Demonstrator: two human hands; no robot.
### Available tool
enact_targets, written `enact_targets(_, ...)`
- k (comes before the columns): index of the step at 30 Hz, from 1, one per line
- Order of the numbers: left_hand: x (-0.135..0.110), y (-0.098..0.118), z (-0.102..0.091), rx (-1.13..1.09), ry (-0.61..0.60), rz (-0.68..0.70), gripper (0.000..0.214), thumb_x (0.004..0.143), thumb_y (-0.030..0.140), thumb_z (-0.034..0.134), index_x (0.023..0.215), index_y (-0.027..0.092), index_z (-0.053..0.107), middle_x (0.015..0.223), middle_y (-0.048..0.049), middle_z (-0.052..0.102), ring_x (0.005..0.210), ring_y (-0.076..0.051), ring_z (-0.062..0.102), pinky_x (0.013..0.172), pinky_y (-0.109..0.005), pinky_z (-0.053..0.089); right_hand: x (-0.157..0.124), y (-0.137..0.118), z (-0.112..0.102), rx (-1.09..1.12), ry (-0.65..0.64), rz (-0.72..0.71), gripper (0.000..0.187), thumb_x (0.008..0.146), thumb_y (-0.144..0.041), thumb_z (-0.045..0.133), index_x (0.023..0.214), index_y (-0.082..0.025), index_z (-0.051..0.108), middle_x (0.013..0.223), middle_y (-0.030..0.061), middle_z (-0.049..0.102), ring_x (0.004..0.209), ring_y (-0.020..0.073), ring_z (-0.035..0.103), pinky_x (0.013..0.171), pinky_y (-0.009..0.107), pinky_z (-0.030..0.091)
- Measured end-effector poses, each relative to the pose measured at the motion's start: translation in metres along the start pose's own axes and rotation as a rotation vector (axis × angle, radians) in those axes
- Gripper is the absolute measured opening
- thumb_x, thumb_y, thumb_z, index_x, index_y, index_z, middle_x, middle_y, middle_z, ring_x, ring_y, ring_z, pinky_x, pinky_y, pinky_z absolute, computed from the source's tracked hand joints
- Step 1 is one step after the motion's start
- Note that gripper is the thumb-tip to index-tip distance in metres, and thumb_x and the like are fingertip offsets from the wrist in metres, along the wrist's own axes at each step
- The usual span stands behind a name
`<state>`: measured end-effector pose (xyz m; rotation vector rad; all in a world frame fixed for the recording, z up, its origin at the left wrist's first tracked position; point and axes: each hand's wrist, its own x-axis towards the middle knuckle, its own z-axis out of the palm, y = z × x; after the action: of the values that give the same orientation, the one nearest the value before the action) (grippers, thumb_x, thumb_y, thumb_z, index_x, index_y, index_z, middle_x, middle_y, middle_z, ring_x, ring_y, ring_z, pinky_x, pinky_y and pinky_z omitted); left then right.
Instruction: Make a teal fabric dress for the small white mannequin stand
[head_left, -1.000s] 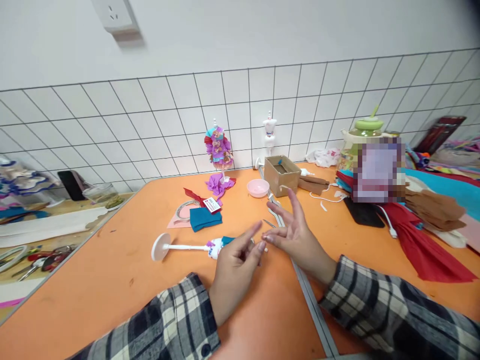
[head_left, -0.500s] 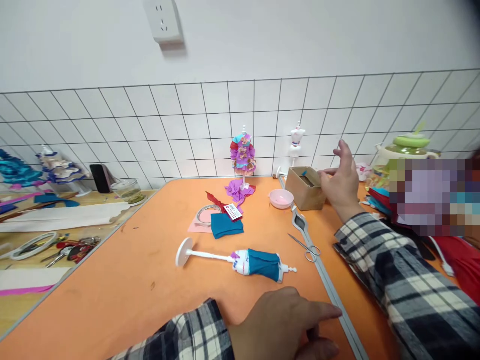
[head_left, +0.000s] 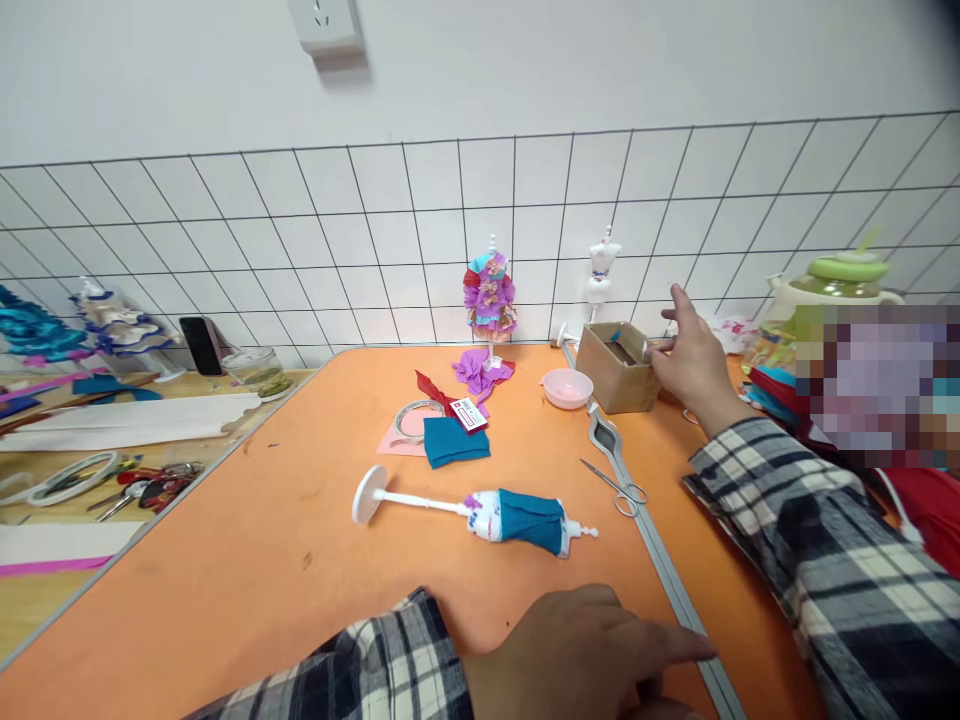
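Note:
My left hand lies low on the orange table at the bottom edge, its index finger stretched out to the right and nothing in it. A small white dress-form stand wrapped in blue cloth lies on its side just beyond it. My right hand reaches far across to a small open cardboard box. Its thumb touches the box's right rim and the index finger is raised, fingers apart. Small scissors lie between the two hands, next to the metal seam in the table.
A pink bowl, folded blue cloth, a tape ring and purple scraps sit mid-table. A dressed mini mannequin and a bare one stand by the wire grid. Red fabric and a green-lidded kettle crowd the right.
My hands were together over the lying dress form. The right hand has since reached out to the cardboard box, and the left has drawn back to the near table edge.

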<state>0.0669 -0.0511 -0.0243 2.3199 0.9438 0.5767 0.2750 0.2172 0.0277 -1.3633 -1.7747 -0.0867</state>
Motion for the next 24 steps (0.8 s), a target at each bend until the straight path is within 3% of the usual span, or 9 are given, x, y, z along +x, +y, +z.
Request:
enact_targets(5, 0.0, 0.002, 0.0, -0.001, -0.021, -0.027, 0.049, 0.087, 0.051, 0.054, 0.134, 0.04, 0.045, 0.087, 0.0052, 0.073, 0.083, -0.016, 0.06, 0.071, -0.024, 0.044, 0.001, 0.001, 0.0, -0.045, 0.007, -0.05, 0.093, 0.07, -0.02, 0.061, 0.15, -0.029, 0.013, 0.122, 0.0105, 0.055, 0.072, 0.0191, 0.059, 0.073, 0.038, 0.049)
enact_targets(9, 0.0, 0.005, -0.003, 0.017, -0.027, -0.038, 0.049, 0.087, 0.047, 0.058, 0.133, 0.037, 0.046, 0.086, 0.0039, 0.072, 0.084, -0.016, 0.06, 0.073, -0.024, 0.045, 0.002, 0.004, -0.001, -0.022, -0.027, -0.012, 0.098, 0.069, -0.02, 0.063, 0.15, -0.031, 0.008, 0.128, 0.0111, 0.052, 0.069, 0.0179, 0.059, 0.073, 0.039, 0.049)
enact_targets(12, 0.0, 0.007, -0.005, 0.05, 0.016, -0.011, 0.046, 0.085, 0.046, 0.061, 0.128, 0.034, 0.052, 0.081, 0.0034, 0.072, 0.079, -0.016, 0.06, 0.068, -0.024, 0.044, 0.001, 0.0, -0.004, 0.016, -0.033, -0.012, 0.091, 0.071, -0.017, 0.059, 0.149, -0.031, 0.013, 0.131, 0.0112, 0.048, 0.072, 0.0177, 0.06, 0.078, 0.039, 0.049)
enact_targets(15, 0.0, 0.006, -0.012, 0.133, 0.114, 0.107, 0.033, 0.088, 0.043, 0.056, 0.117, 0.026, 0.061, 0.071, 0.0006, 0.07, 0.069, -0.016, 0.06, 0.061, -0.027, 0.042, -0.002, -0.019, -0.014, -0.002, 0.079, -0.066, 0.079, 0.072, -0.017, 0.059, 0.144, -0.026, 0.027, 0.126, 0.0131, 0.047, 0.093, 0.0267, 0.058, 0.086, 0.046, 0.045)
enact_targets(18, -0.003, -0.004, -0.029, 0.233, 0.295, 0.34, 0.027, 0.092, 0.028, 0.043, 0.108, 0.02, 0.063, 0.064, -0.0012, 0.068, 0.058, -0.015, 0.057, 0.059, -0.03, 0.04, -0.01, -0.05, -0.036, -0.032, 0.288, -0.148, 0.052, 0.076, -0.018, 0.059, 0.126, -0.022, 0.049, 0.129, 0.0164, 0.038, 0.12, 0.037, 0.039, 0.096, 0.054, 0.035)
enact_targets(20, -0.009, -0.015, -0.048, 0.303, 0.42, 0.406, 0.026, 0.089, 0.02, 0.044, 0.109, 0.019, 0.061, 0.073, -0.0039, 0.07, 0.064, -0.016, 0.061, 0.067, -0.032, 0.043, -0.021, -0.074, -0.052, 0.001, 0.342, -0.183, 0.032, 0.078, -0.02, 0.059, 0.11, -0.023, 0.057, 0.135, 0.0147, 0.031, 0.123, 0.0388, 0.033, 0.094, 0.055, 0.035)
enact_targets(22, -0.018, -0.028, -0.07, 0.377, 0.497, 0.464, 0.027, 0.085, 0.018, 0.047, 0.11, 0.02, 0.06, 0.08, -0.0045, 0.071, 0.069, -0.016, 0.062, 0.071, -0.033, 0.044, -0.037, -0.095, -0.062, 0.062, 0.29, -0.189, 0.024, 0.08, -0.021, 0.057, 0.103, -0.025, 0.057, 0.132, 0.0117, 0.037, 0.124, 0.0375, 0.035, 0.092, 0.053, 0.038)
enact_targets(24, -0.027, -0.041, -0.093, 0.47, 0.542, 0.423, 0.028, 0.082, 0.018, 0.051, 0.108, 0.021, 0.062, 0.082, -0.0044, 0.07, 0.07, -0.017, 0.06, 0.071, -0.034, 0.045, -0.057, -0.108, -0.064, 0.13, 0.196, -0.225, 0.015, 0.083, -0.021, 0.053, 0.096, -0.027, 0.056, 0.119, 0.0082, 0.052, 0.117, 0.0321, 0.046, 0.093, 0.05, 0.039)
